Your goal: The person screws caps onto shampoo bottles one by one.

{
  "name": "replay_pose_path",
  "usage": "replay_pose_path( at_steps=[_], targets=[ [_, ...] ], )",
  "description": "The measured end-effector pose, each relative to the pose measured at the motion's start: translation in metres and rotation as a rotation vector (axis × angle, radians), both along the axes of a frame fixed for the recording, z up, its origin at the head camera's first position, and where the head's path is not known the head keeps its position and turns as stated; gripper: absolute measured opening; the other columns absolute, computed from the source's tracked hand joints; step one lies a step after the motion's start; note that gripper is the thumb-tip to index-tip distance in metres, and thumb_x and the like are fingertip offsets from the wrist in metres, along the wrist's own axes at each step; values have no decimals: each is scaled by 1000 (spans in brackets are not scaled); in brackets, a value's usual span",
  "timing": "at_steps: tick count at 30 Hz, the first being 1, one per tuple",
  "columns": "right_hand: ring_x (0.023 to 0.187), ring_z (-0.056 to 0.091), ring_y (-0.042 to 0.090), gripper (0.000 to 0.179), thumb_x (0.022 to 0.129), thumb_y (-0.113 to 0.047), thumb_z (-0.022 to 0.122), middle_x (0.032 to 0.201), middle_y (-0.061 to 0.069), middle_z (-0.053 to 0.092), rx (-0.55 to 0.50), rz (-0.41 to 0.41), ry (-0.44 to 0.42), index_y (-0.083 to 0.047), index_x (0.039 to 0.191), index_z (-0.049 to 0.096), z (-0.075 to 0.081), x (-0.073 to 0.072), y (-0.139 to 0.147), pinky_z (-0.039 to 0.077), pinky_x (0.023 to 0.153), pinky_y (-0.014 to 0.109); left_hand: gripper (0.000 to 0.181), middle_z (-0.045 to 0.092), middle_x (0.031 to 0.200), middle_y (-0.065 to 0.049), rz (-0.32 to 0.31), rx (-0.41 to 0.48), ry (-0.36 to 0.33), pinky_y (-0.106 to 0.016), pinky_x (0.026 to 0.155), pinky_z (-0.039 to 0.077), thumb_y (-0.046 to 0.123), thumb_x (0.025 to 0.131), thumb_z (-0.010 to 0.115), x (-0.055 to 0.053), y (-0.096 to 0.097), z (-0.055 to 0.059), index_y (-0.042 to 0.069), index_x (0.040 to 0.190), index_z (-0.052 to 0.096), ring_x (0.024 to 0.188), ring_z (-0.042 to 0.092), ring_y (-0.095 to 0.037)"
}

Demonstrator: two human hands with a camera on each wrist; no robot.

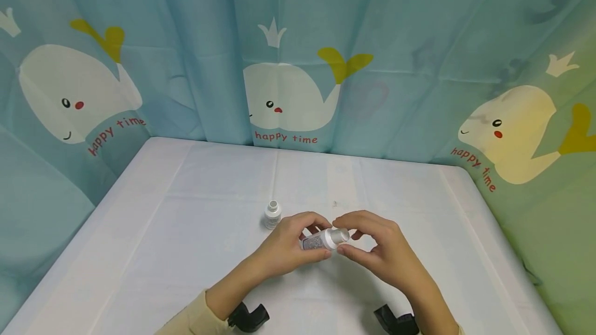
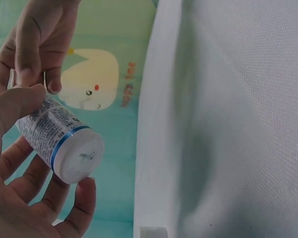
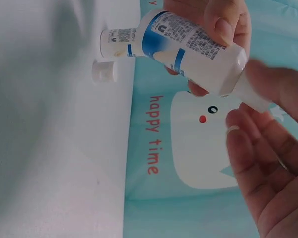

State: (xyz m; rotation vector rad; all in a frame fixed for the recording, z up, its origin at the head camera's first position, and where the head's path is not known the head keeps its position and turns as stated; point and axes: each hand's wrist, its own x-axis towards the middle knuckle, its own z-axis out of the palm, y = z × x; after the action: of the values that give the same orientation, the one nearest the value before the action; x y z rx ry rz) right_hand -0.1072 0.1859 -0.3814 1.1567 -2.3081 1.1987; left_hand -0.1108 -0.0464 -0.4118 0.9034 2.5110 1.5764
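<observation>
My left hand grips a white bottle with a printed label and a blue band, held tilted above the table. Its base faces the left wrist camera. On the bottle's other end sits a pale cap, pointing to the right. Around that cap my right hand is spread, thumb below and fingers above, with a small gap showing in the head view. The right thumb is blurred and overlaps the cap in the right wrist view. The lower label is partly covered by left fingers.
A second small white bottle stands uncapped on the white table, just beyond the left hand. Near it lies a white cap. Blue-green curtains with whale prints close off the back and sides.
</observation>
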Motion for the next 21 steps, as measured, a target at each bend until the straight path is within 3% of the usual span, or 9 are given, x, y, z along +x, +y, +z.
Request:
replay_pose_path(
  at_steps=[5, 14, 21],
  targets=[
    [90, 66, 8, 37, 78, -2, 83, 102, -8, 72, -8, 11, 10, -19, 109, 72, 0, 0, 1, 54, 72, 20, 37, 65, 106, 17, -3, -6, -2, -24, 74, 53, 27, 82, 82, 0, 1, 0, 27, 115, 65, 95, 60, -4],
    [81, 63, 5, 31, 77, -12, 86, 97, -10, 72, 28, -68, -24, -22, 104, 73, 0, 2, 2, 51, 69, 17, 38, 65, 106, 16, 16, -6, 21, -24, 74, 53, 25, 81, 83, 1, 3, -1, 26, 115, 65, 93, 59, -5],
    [79, 63, 7, 25, 78, -16, 85, 93, -9, 73, 25, -129, -35, -20, 100, 74, -1, 3, 1, 45, 55, 15, 38, 65, 106, 12, 75, -19, 145, -23, 73, 51, 25, 82, 83, 3, 6, -3, 21, 116, 65, 92, 55, -6]
  ],
)
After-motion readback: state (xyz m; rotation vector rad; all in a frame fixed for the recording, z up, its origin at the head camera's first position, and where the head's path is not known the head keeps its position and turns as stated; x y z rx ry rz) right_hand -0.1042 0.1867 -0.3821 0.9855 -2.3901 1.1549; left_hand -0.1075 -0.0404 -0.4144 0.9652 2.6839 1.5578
